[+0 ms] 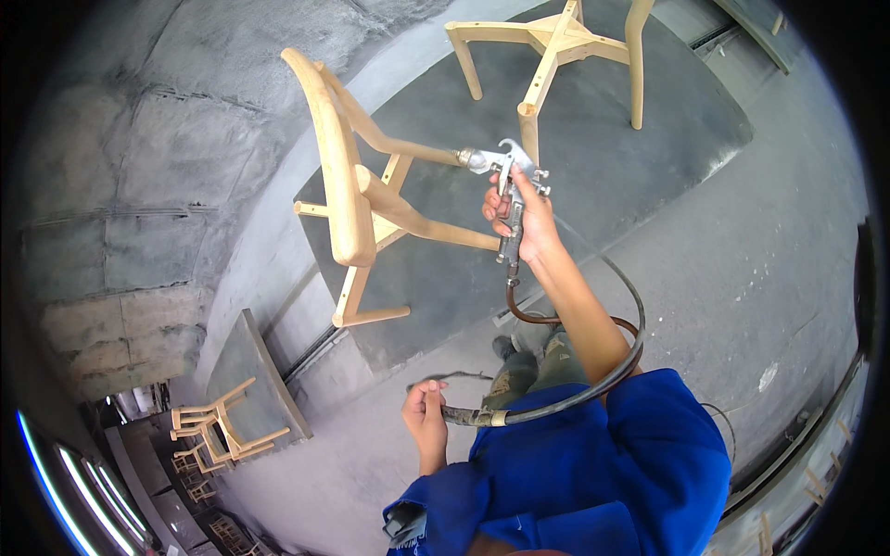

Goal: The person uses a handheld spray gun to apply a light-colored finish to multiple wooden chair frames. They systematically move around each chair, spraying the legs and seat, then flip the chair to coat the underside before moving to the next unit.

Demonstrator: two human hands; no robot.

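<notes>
My right hand (533, 218) is wrapped round the handle of a silver spray gun (512, 170), held over the dark board. Its nozzle points left, beside the end of a leg of a pale wooden chair frame (336, 176). That frame has a curved backrest and rests tilted on the board, with no seat on it. From the gun's base a brown and black hose (607, 382) loops down past my right forearm and across my blue clothing. My left hand (426, 422) is closed on the hose near a band of tape, lower down and apart from the chair frame.
A second wooden chair frame (556, 42) stands on the far part of the dark board (436, 296). More chair frames (222, 431) are at the lower left, near another board (260, 371). A stained grey wall (139, 176) rises at the left. Lit tubes (97, 500) show at lower left.
</notes>
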